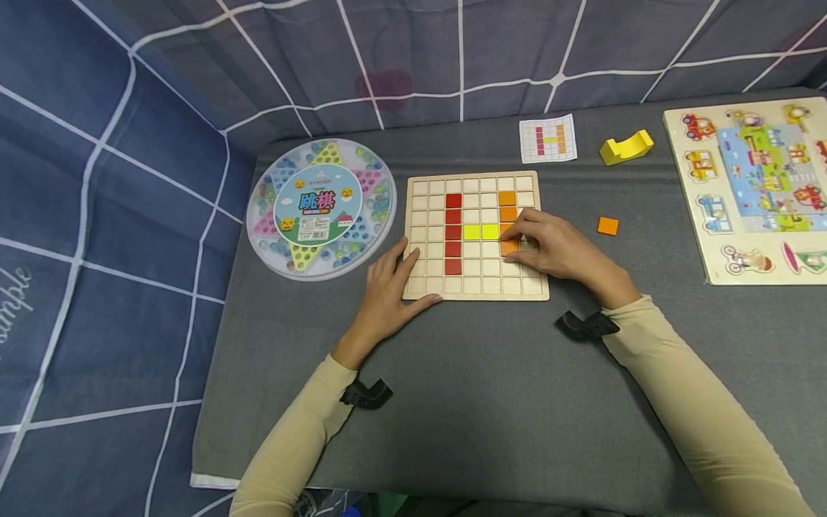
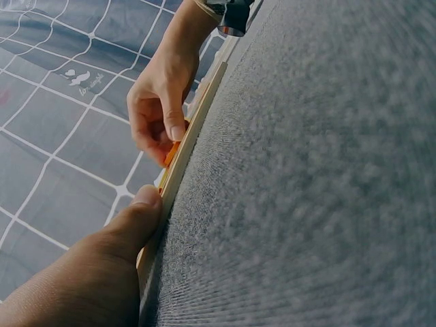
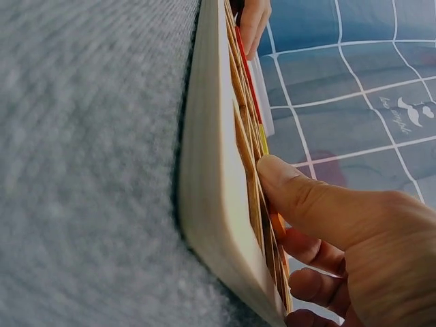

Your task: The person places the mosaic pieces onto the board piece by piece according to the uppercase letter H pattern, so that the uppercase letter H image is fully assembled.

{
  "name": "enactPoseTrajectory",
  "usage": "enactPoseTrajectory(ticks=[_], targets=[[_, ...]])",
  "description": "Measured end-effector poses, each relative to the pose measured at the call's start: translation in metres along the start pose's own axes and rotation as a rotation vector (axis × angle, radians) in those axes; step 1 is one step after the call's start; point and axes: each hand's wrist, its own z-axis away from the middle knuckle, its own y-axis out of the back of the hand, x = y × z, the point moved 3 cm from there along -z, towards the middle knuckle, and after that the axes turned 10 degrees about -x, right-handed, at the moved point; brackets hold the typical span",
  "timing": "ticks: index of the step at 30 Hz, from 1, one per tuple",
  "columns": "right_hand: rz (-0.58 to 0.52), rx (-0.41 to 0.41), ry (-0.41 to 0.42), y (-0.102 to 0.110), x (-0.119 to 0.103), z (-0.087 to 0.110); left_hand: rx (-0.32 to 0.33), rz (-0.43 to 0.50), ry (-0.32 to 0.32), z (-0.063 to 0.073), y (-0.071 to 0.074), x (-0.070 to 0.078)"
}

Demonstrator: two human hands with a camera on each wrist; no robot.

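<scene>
A wooden grid board [image 1: 481,286] lies on the table, holding a column of several red tiles [image 1: 454,233], two yellow tiles [image 1: 481,232] and a column of orange tiles. My right hand [image 1: 549,243] is over the board's right part, its thumb and fingers pinching an orange tile [image 1: 509,248] at the column's near end. That tile also shows between the fingertips in the left wrist view. My left hand [image 1: 390,291] rests at the board's left corner, fingers spread along the side and thumb along the front edge. One loose orange tile [image 1: 607,226] lies right of the board.
Behind the board lies a pattern card [image 1: 548,138] with red, yellow and orange columns, beside a yellow curved block [image 1: 627,148]. A round Chinese checkers box [image 1: 258,248] sits to the left. At far right is a picture puzzle board [image 1: 685,154]. Checked cloth [image 1: 413,54] hangs behind.
</scene>
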Motion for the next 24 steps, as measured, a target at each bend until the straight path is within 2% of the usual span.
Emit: enactPoseTrajectory(ticks=[11, 24], targets=[[-0.004, 0.021, 0.029, 0.0009, 0.0015, 0.0021, 0.007, 0.002, -0.002, -0.0004, -0.0002, 0.0007], [-0.024, 0.013, -0.009, 0.0006, 0.0029, 0.0024, 0.014, 0.003, -0.006, -0.0006, -0.0007, 0.0000]])
